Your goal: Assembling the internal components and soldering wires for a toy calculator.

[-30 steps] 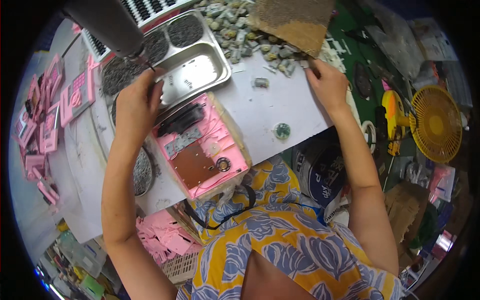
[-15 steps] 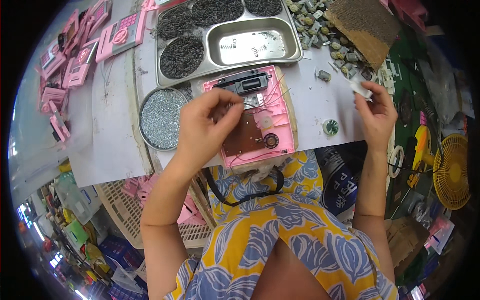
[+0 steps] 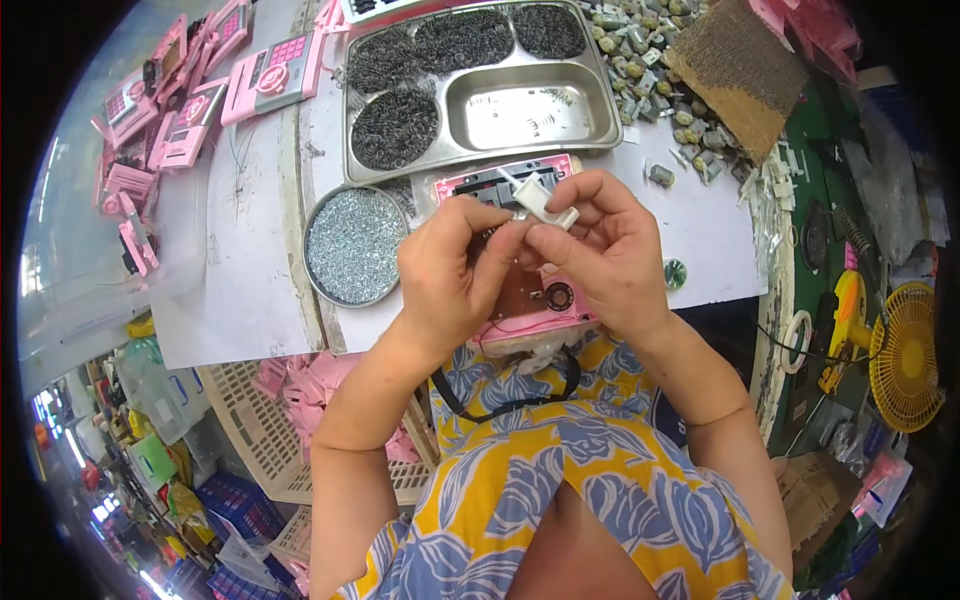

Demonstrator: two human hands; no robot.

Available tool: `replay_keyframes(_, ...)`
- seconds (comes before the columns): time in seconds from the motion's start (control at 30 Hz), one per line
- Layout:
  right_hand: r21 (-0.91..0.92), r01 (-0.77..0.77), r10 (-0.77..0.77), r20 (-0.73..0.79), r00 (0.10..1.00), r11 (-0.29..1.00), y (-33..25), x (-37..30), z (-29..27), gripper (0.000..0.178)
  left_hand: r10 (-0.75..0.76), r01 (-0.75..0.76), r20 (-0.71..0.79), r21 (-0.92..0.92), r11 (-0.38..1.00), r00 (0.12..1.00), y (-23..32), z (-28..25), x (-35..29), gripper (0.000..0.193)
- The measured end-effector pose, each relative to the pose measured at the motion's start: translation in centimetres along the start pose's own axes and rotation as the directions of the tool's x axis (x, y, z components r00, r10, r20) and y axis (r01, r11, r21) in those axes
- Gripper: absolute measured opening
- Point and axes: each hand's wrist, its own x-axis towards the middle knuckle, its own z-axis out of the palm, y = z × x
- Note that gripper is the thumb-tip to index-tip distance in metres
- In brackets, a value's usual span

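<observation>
Here, right hand [image 3: 618,268] pinches a white part [image 3: 533,194]; left hand [image 3: 440,275] beside it, hold unclear; keypad [image 3: 289,50] markings illegible.

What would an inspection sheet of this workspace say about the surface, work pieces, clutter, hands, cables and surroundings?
Surface: white-covered table, with grey marks at left.
Work pieces: small white part held over an open pink casing.
Clutter: metal tray with dark coils; round dish of silver pieces; heaped small motors beside brown cardboard.
Hands: right hand grips the white part; left hand has its fingertips close by, contact unclear.
Cables: reddish wire in the casing; elsewhere too small to tell.
Surroundings: yellow fan at right; pale crate with pink pieces below the table; pink devices at upper left.
</observation>
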Motion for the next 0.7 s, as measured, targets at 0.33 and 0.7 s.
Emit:
replay_keyframes(0.33, -0.821, 0.534, -0.471, 0.396, 0.788, 0.204, -0.4, 8.5, -2.2, 0.018, -0.638, 0.687, 0.292, -0.479, 0.547, 0.712, -1.9, -2.7, 0.8, 0.038)
replay_keyframes(0.7, -0.672, 0.427, -0.111, 0.46, 0.881, 0.605, -4.0, -0.9, -2.6, 0.024, -0.545, 0.764, 0.543, -0.527, 0.371, 0.639, 0.5, -3.5, -2.6, 0.011)
